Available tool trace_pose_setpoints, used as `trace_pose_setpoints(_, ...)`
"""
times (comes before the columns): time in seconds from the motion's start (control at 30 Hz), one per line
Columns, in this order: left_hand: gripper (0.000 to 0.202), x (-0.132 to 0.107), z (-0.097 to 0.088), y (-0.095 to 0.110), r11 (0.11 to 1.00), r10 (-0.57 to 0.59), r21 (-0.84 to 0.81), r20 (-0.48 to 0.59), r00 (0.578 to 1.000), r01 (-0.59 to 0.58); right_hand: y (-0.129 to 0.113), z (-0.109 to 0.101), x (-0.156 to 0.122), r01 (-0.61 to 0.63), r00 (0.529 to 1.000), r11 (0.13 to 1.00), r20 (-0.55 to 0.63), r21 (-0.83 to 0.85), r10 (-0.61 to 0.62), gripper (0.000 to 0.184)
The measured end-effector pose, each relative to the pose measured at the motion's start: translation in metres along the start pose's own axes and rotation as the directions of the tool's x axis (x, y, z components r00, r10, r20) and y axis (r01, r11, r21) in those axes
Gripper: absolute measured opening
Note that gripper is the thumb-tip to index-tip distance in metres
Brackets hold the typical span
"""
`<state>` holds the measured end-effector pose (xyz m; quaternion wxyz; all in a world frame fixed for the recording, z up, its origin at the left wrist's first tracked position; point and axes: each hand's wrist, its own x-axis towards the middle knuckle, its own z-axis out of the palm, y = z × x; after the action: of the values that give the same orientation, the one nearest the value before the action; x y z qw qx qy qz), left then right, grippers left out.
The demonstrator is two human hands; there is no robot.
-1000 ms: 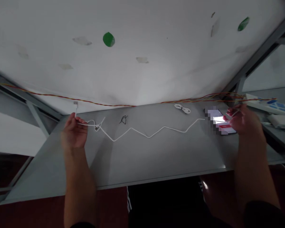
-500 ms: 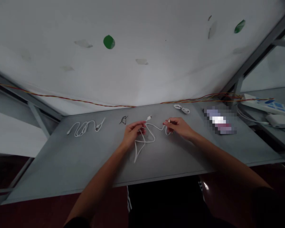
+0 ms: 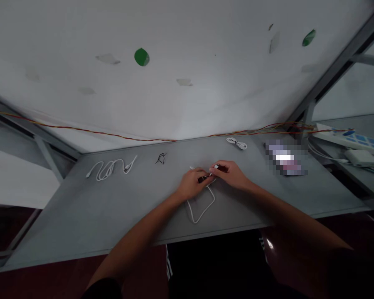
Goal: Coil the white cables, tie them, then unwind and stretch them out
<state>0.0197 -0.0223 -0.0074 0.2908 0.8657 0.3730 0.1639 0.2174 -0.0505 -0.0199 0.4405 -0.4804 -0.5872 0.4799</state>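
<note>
My left hand (image 3: 193, 185) and my right hand (image 3: 230, 173) meet over the middle of the grey table (image 3: 118, 216), fingers pinched together. Between them they hold a white cable (image 3: 201, 209) folded double, its loop hanging down onto the table toward me. The cable's two ends are bunched at my fingertips, with a plug showing at my right fingers.
A second loose white cable (image 3: 110, 168) lies at the left. A small black twist tie (image 3: 161, 158) sits behind it, a bundled white cable (image 3: 237, 143) at the back right, a lit phone (image 3: 285, 162) further right. A power strip (image 3: 350, 139) and red-yellow wires (image 3: 81, 130) run along the back.
A second ago my hands were stretched far apart with the cable between them. They have come together in the middle, folding the cable in half; another cable now lies at the left.
</note>
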Motion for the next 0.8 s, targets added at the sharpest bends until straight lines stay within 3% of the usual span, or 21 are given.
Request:
trace_pose_setpoints(0.13,0.029,-0.004,0.001,0.0,0.997,0.013,0.07,0.006,1.0,-0.013,0.001,-0.015,-0.008,0.06,0.998,0.994,0.002,-0.091,-0.06,0.03)
trace_pose_setpoints(0.2,0.03,-0.005,0.001,0.001,0.998,0.017,0.067,0.01,1.0,-0.017,0.006,-0.033,-0.015,0.139,0.983,0.963,-0.089,-0.231,-0.163,0.028)
trace_pose_setpoints(0.27,0.032,-0.005,0.001,0.001,0.998,0.021,0.066,0.015,1.0,-0.022,0.017,-0.061,-0.025,0.173,0.917,0.872,-0.248,-0.458,-0.313,0.025)
trace_pose_setpoints(0.33,0.032,-0.005,0.001,0.001,0.997,0.016,0.081,0.017,1.0,-0.017,0.035,-0.096,-0.039,0.097,0.819,0.752,-0.377,-0.652,-0.433,0.026)
trace_pose_setpoints(0.43,0.032,-0.004,0.002,0.001,0.995,0.004,0.099,0.02,1.0,-0.006,0.065,-0.149,-0.066,-0.04,0.737,0.605,-0.433,-0.795,-0.519,0.031)
trace_pose_setpoints(0.5,0.032,-0.004,0.001,0.001,0.995,-0.004,0.102,0.021,1.0,0.002,0.082,-0.176,-0.084,-0.112,0.748,0.538,-0.428,-0.835,-0.507,0.034)
trace_pose_setpoints(0.6,0.032,-0.004,0.0,0.002,0.994,-0.009,0.113,0.028,1.0,0.006,0.098,-0.197,-0.103,-0.257,0.777,0.442,-0.455,-0.86,-0.434,0.041)
trace_pose_setpoints(0.8,0.032,-0.005,-0.002,0.002,0.994,-0.024,0.106,0.038,0.999,0.02,0.106,-0.201,-0.11,-0.364,0.837,0.267,-0.439,-0.893,-0.328,0.048)
